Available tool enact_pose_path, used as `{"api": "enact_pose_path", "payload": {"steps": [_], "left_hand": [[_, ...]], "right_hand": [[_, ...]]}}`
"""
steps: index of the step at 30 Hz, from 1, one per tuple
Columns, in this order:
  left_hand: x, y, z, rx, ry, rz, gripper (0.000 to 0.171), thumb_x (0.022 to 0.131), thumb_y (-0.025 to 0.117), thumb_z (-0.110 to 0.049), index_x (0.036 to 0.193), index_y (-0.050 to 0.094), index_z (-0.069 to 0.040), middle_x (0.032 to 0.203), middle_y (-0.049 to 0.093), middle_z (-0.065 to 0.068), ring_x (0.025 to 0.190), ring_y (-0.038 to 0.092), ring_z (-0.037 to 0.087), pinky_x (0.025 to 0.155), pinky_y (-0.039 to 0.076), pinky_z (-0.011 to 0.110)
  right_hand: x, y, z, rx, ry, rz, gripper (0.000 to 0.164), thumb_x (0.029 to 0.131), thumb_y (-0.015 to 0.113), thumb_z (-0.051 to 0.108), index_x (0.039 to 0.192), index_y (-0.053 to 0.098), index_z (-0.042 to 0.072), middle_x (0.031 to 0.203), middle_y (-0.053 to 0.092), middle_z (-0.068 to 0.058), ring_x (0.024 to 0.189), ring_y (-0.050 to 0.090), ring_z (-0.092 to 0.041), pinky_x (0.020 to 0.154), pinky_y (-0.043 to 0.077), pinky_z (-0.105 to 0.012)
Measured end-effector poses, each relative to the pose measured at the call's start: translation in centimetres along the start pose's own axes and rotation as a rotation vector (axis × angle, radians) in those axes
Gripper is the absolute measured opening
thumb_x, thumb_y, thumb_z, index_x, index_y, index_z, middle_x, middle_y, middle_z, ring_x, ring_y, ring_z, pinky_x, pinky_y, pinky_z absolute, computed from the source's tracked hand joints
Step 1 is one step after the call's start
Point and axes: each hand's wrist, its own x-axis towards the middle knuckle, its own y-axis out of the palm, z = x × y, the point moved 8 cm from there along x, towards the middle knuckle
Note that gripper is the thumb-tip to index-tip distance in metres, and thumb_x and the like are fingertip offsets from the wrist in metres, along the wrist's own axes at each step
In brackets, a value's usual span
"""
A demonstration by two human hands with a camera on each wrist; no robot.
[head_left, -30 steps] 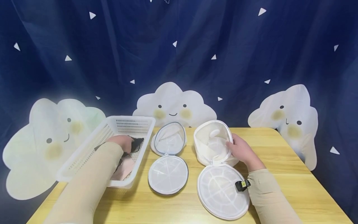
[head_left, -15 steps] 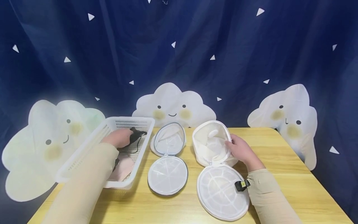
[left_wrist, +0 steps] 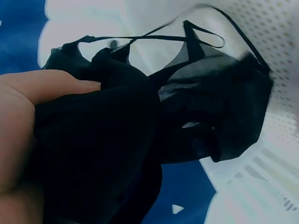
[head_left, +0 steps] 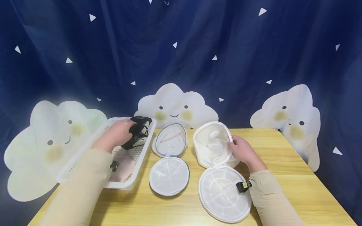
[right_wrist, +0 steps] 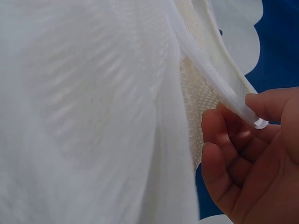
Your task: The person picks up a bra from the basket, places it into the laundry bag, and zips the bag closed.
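Left hand, fingers pinching black strappy fabric at a basket; right hand, fingers pinching the rim of a mesh bag.

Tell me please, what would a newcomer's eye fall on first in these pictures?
Most likely the black cloth, gripped by the left hand at the white basket. Next, perhaps, the smaller mesh bag, open beside the basket, and the larger mesh bag, open farther right on the table, its rim held by the right hand. Behind them, smiling clouds brighten the dark blue curtain.
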Motion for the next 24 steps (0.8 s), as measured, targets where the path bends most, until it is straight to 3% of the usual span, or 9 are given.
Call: {"api": "enact_pose_path", "payload": {"steps": [5,13,19,24], "left_hand": [[-0.4,-1.4,-2.1,-0.023,0.022,-0.066,0.047,0.082,0.061,0.001,0.129,0.062,0.006,0.131,0.060,0.025,0.124,0.053,0.044,0.108,0.037,0.055],[-0.8,-2.7,-6.9,-0.089,0.086,-0.127,0.053,0.085,0.063,0.002,0.137,0.058,0.000,0.141,0.054,0.019,0.133,0.046,0.041,0.111,0.034,0.054],[-0.4,-3.0,-9.7,-0.124,0.150,-0.202,0.054,0.085,0.064,0.002,0.138,0.059,-0.004,0.145,0.053,0.013,0.136,0.045,0.036,0.112,0.034,0.050],[-0.2,-2.5,-11.1,-0.195,0.144,-0.212,0.054,0.087,0.065,-0.001,0.140,0.058,-0.006,0.147,0.051,0.010,0.139,0.042,0.034,0.113,0.033,0.050]], "right_hand": [[0.1,0.1,0.1,0.002,-0.005,0.005,0.045,0.106,0.048,0.026,0.143,0.050,0.000,0.131,0.060,-0.025,0.113,0.059,-0.037,0.095,0.047,-0.055],[0.2,0.0,0.1,0.022,-0.001,0.004,0.043,0.106,0.049,0.023,0.141,0.051,-0.001,0.131,0.060,-0.025,0.114,0.058,-0.038,0.097,0.046,-0.054],[0.2,0.3,0.1,0.039,-0.004,0.004,0.042,0.106,0.049,0.024,0.141,0.051,0.000,0.132,0.059,-0.024,0.116,0.057,-0.037,0.098,0.045,-0.054],[0.1,0.3,0.0,0.045,-0.005,0.002,0.041,0.106,0.048,0.021,0.141,0.051,-0.001,0.133,0.059,-0.024,0.118,0.056,-0.038,0.099,0.044,-0.055]]}}
